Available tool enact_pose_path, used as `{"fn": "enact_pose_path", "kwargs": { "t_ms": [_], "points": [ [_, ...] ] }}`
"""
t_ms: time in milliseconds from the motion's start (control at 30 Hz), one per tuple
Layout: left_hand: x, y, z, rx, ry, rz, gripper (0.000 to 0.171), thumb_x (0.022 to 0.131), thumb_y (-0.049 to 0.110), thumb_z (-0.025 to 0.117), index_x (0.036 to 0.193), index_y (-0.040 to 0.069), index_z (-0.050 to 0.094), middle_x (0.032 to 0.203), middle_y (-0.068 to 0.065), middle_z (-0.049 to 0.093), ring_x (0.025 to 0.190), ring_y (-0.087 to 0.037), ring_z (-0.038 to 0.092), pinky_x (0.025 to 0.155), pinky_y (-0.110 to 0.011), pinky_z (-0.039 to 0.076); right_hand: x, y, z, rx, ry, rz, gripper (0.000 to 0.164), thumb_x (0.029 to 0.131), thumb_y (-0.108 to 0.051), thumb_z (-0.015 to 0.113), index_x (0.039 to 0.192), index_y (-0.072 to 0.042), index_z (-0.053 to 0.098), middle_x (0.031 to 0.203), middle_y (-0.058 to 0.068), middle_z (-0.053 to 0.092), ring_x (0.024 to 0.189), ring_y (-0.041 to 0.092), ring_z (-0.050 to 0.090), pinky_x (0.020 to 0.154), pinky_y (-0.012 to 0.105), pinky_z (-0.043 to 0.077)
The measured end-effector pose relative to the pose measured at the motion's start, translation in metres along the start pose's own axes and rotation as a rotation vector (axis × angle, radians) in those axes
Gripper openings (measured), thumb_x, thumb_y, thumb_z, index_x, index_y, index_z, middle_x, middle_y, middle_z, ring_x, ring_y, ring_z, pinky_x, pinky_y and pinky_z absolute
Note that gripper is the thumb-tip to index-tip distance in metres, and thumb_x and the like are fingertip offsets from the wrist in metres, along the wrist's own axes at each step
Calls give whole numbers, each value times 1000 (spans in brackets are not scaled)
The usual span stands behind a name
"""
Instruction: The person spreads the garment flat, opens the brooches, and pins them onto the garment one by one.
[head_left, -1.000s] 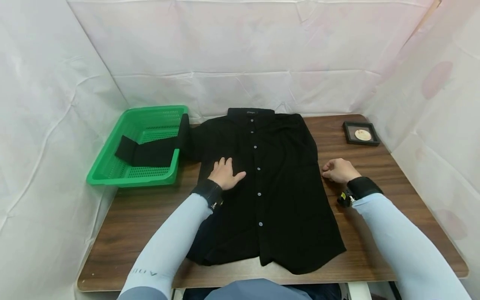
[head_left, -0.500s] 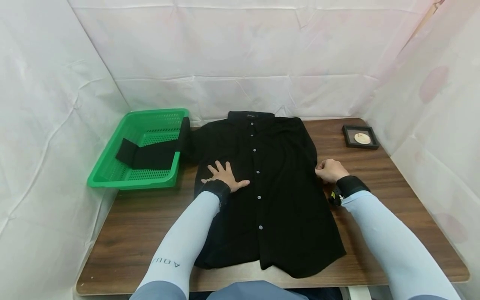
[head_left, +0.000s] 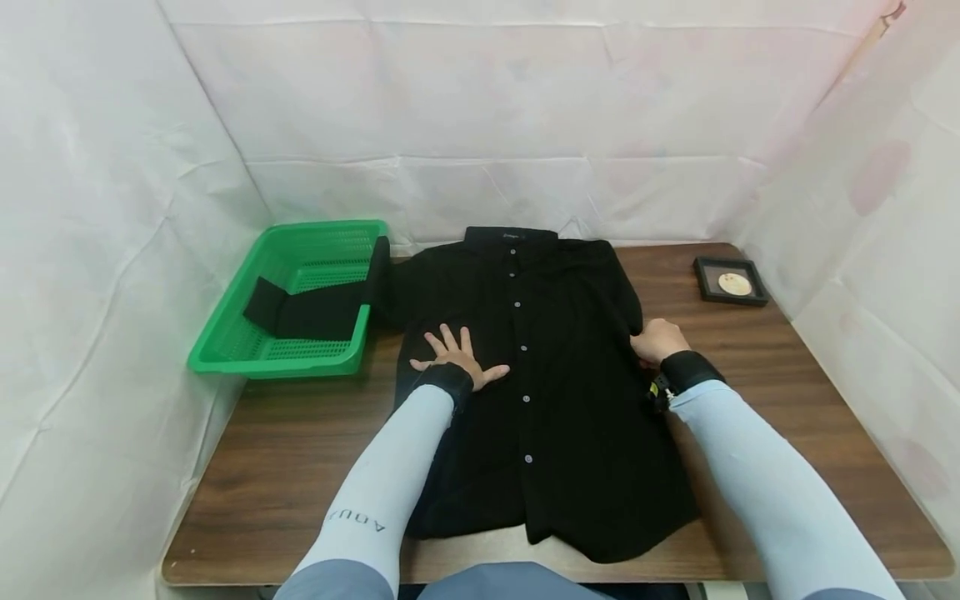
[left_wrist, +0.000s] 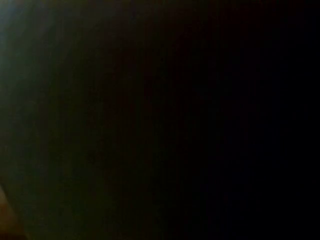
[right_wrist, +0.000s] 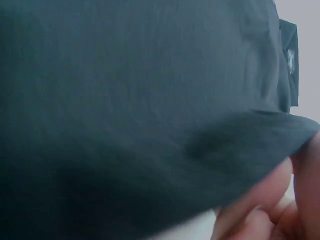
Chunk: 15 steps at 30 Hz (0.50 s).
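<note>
One black buttoned cloth shirt (head_left: 592,425) lies spread, seemingly not yet folded; left hand (head_left: 459,358) splayed atop, right hand (head_left: 659,341) pinching its edge

The shirt (head_left: 562,392) is plain black, its buttons (head_left: 527,398) pale grey; the basket (head_left: 273,367) is bright green; the counter (head_left: 300,450) is brown with darker wood-grain streaks; the sheeting (head_left: 495,100) is white — blotched with faint pink; both arm sleeves (head_left: 765,458) are pale blue, the wristbands (head_left: 688,372) black; the small frame (head_left: 736,300) is black — its disc (head_left: 734,284) cream.

Shirt (head_left: 577,375) on table (head_left: 292,475); basket (head_left: 277,367) left (sleeve (head_left: 322,312) seemingly inside); frame (head_left: 714,279) right, near back corner.
</note>
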<state>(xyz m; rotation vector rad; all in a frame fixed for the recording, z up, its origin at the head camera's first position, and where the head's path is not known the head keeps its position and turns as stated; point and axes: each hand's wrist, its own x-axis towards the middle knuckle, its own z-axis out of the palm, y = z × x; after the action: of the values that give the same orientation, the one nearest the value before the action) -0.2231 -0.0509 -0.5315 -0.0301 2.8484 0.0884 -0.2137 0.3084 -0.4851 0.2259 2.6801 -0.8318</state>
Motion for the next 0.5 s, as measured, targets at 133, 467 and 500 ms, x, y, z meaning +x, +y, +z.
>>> {"fn": "enact_pose_path", "kwargs": {
  "t_ms": [133,467,500],
  "points": [
    [4,2,4,9,3,-3,129,56,101,29,156,25,-3,159,-17,-12,141,-50,-7,94,-80,17,2,6,-2,-13,10,52,46,95,-36,50,61,-6,60,56,8,61,48,19,57,48,29,45],
    [8,2,4,10,-15,-18,130,55,100,33,156,26,-2,159,-17,-11,141,-50,-5,94,-80,18,17,2,1,60,-5,41,22,87,-14,48,66,-6,51,63,11,58,52,19,59,51,30,50],
    [7,2,3,8,-15,-15,129,55,100,33,156,26,-2,159,-17,-11,141,-50,-5,94,-80,18,19,1,2,72,-11,33,22,86,-11,46,64,-7,50,62,11,58,52,20,58,51,31,50]
  ]
}}
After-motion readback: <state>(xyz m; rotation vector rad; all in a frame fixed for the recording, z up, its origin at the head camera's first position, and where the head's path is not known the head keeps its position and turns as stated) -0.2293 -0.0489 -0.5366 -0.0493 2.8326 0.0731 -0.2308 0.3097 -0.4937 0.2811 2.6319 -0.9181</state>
